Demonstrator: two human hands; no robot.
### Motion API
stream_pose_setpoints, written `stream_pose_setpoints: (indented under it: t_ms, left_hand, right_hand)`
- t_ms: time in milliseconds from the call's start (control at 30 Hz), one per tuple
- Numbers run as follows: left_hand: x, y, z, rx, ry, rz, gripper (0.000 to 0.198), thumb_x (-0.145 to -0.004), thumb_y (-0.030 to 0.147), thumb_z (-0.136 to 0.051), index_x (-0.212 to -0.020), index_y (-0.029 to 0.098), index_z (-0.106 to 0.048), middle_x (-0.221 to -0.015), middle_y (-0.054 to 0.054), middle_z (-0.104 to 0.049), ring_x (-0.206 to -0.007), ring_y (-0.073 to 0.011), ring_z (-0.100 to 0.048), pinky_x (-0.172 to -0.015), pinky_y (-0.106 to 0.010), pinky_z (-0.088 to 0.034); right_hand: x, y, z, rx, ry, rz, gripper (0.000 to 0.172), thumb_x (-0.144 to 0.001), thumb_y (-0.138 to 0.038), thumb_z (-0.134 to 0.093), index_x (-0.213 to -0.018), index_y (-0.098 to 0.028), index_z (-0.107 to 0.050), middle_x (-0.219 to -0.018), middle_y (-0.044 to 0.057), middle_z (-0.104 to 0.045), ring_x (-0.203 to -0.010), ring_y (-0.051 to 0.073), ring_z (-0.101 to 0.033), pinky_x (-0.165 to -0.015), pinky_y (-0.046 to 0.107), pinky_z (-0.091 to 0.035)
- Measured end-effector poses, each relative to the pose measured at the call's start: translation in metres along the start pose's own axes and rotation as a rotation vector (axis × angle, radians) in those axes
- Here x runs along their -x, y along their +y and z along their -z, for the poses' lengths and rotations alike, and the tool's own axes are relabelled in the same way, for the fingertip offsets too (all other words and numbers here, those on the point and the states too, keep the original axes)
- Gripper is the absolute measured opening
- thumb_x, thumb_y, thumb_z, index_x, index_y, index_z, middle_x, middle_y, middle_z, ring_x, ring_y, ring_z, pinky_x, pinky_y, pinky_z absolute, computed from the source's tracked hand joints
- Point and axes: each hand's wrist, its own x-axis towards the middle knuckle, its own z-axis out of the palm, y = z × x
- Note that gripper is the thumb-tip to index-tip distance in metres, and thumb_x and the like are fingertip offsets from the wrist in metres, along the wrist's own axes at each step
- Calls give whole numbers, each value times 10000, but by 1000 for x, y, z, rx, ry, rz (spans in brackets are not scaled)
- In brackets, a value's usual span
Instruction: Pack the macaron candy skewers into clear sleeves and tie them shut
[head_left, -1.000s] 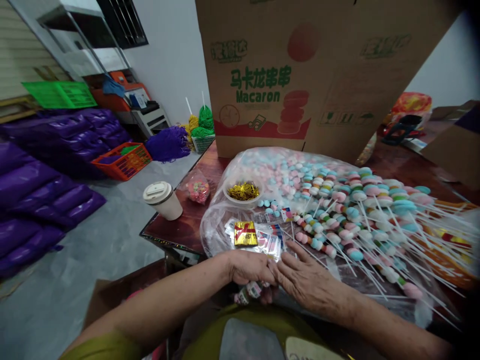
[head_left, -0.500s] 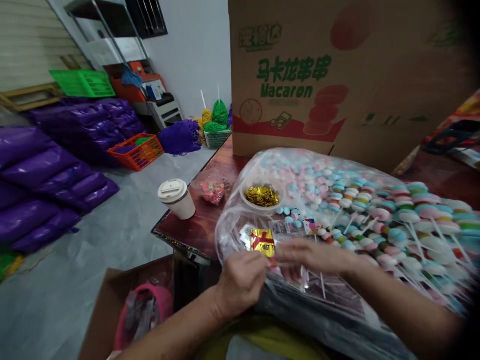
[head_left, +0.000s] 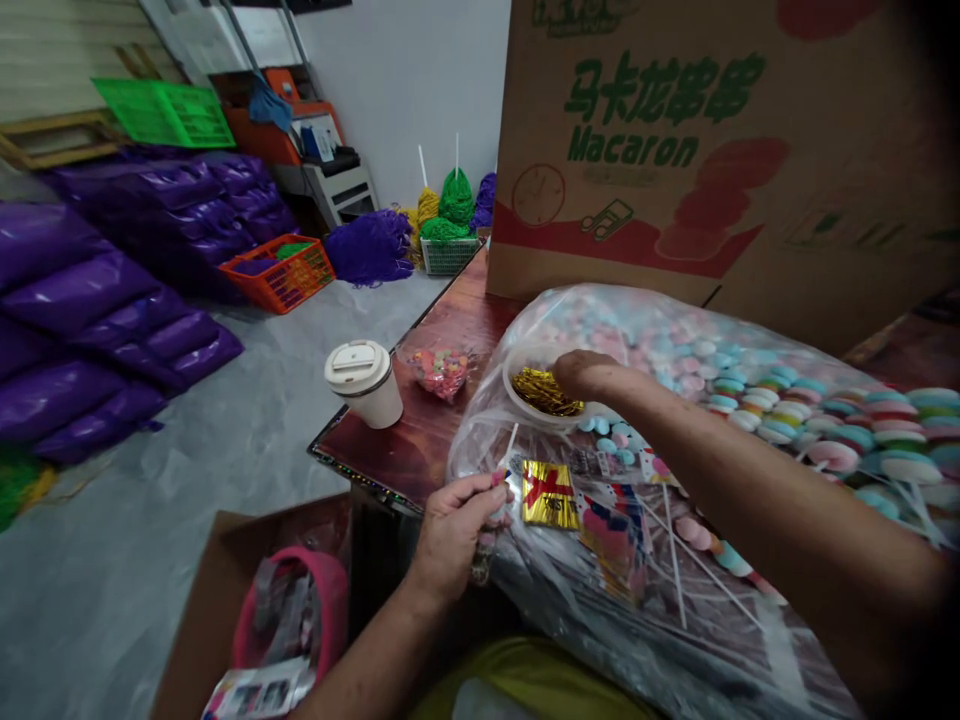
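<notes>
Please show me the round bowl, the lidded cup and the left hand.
Round bowl (head_left: 544,421), head view: its front wall.
Lidded cup (head_left: 381,404), head view: its body.
Left hand (head_left: 450,535), head view: its middle.

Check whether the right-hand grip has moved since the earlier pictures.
Yes. Judged against the Macaron box, the right-hand grip has moved forward, away from the body, to the right side of the bowl.

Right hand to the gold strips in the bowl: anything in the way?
Nothing visible. The right hand is at the right side of the open bowl, right by the gold strips; its fingertips are hidden. The gold pack lies nearer the wearer, out of that path.
</notes>
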Motion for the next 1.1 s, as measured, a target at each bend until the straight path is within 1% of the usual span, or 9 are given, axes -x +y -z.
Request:
stream_pose_setpoints:
  t_ms: [100,200,333,567,667,767,833,967,1100]
  left_hand:
    - [-3,3,-7,71,-38,-8,250,-586,301,-724,-774,141,-685,-660,-18,-641,-511,-76,-548,-495,-180,-406]
    - [-4,7,-15,148,-32,-11,251,-557,279,-742,-746,128,-674,-672,-23,-640,-500,-67,-542,-478,-170,-399]
    - [-12,16,-33,167,-69,-8,298,-543,273,-748,-793,128,-673,-642,-9,-619,-451,-48,-499,-405,-145,-330]
    - [-36,23,-92,259,-226,-68,277,-478,231,-762,-705,121,-648,-611,7,-615,-489,-61,-525,-499,-179,-401]
    - [-30,16,-99,240,-265,-20,284,-479,239,-765,-697,108,-639,-607,5,-603,-456,-44,-486,-437,-160,-347]
    - [-17,5,-101,175,-295,24,293,-502,262,-760,-721,108,-638,-631,0,-602,-444,-41,-472,-410,-155,-323]
    - [-8,-1,-105,91,-296,1,290,-532,276,-744,-752,116,-642,-619,3,-595,-450,-51,-481,-428,-169,-351]
    - [4,-8,-112,-64,-331,-158,200,-617,282,-670,-738,125,-648,-514,43,-502,-453,-50,-443,-460,-168,-348]
    - [10,-11,-107,-202,-436,-220,162,-683,250,-595,-773,135,-663,-603,15,-550,-546,-70,-474,-542,-184,-385]
  right_hand:
    - [3,6,7,-127,-35,-45,284,-858,-317,-513,-1082,-145,-536,-1064,68,-564,-888,166,-570,-747,358,-492]
    - [24,10,11,-313,4,-51,195,-860,-280,-499,-965,-128,-561,-840,28,-596,-655,113,-566,-574,264,-480]
    - [74,10,6,-627,86,47,117,-834,-205,-430,-869,-150,-527,-587,-40,-519,-381,46,-380,-386,194,-320]
    - [132,-1,-29,-1014,210,200,274,-695,-426,-519,-642,-157,-517,-527,-39,-467,-463,68,-384,-444,208,-321]
    - [157,12,-44,-1094,299,168,312,-714,-465,-519,-668,-157,-535,-550,-27,-465,-499,89,-405,-467,226,-340]
    - [191,23,-50,-1190,547,42,257,-752,-431,-546,-757,-175,-560,-602,-15,-492,-539,111,-438,-485,233,-355]
    - [208,21,-50,-1222,622,48,222,-768,-408,-547,-782,-188,-567,-615,-13,-497,-548,114,-441,-491,233,-354]
    - [212,5,-50,-1171,514,189,309,-762,-437,-519,-597,-177,-495,-543,-30,-418,-517,94,-375,-482,227,-320]
    - [204,-1,-58,-1280,446,143,378,-745,-490,-506,-544,-186,-407,-488,-58,-355,-459,69,-300,-421,207,-249]
